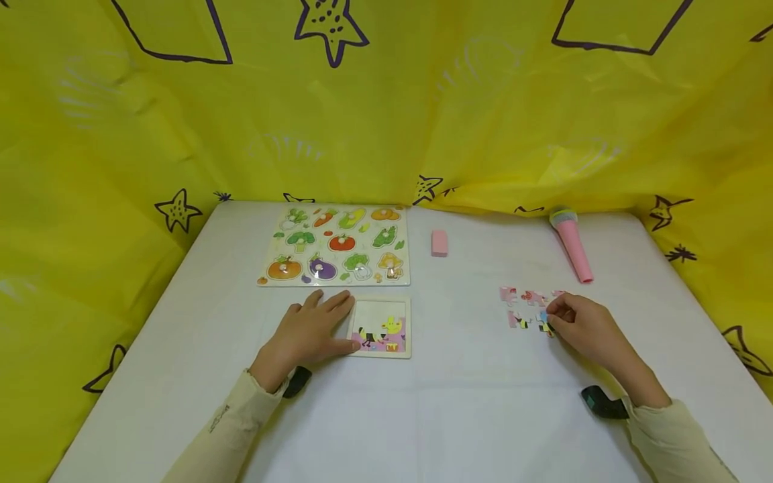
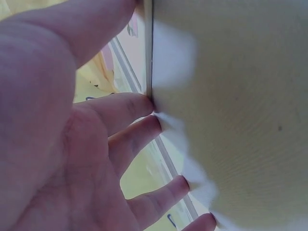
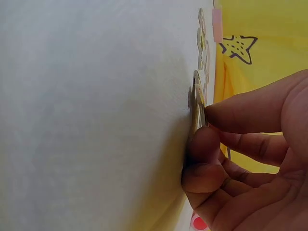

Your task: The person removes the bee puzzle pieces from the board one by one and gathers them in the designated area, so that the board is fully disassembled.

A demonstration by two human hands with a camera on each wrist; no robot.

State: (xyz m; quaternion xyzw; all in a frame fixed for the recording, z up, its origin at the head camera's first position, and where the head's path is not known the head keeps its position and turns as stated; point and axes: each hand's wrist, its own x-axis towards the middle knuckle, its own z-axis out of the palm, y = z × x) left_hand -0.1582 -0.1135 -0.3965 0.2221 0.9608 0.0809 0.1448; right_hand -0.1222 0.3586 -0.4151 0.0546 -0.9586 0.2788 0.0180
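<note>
My left hand [image 1: 315, 329] lies on the table with fingers spread. Its thumb rests on the lower left corner of a framed puzzle tray [image 1: 380, 357], and its index fingertip is at the upper left corner. The tray's lower part holds fitted puzzle pieces [image 1: 392, 327]; the upper part is bare backing. My right hand [image 1: 582, 327] pinches a jigsaw piece [image 3: 198, 89] between thumb and fingers, tilted up close to the table. Several loose jigsaw pieces [image 1: 534, 298] in pink lie just beyond and left of that hand.
A vegetable peg board [image 1: 335, 287] lies behind the tray. A pink block [image 1: 439, 243] sits to its right. Farther right, a pink toy microphone [image 1: 574, 248] lies behind the loose pieces. A yellow curtain [image 1: 386, 121] hangs along the table's back and sides.
</note>
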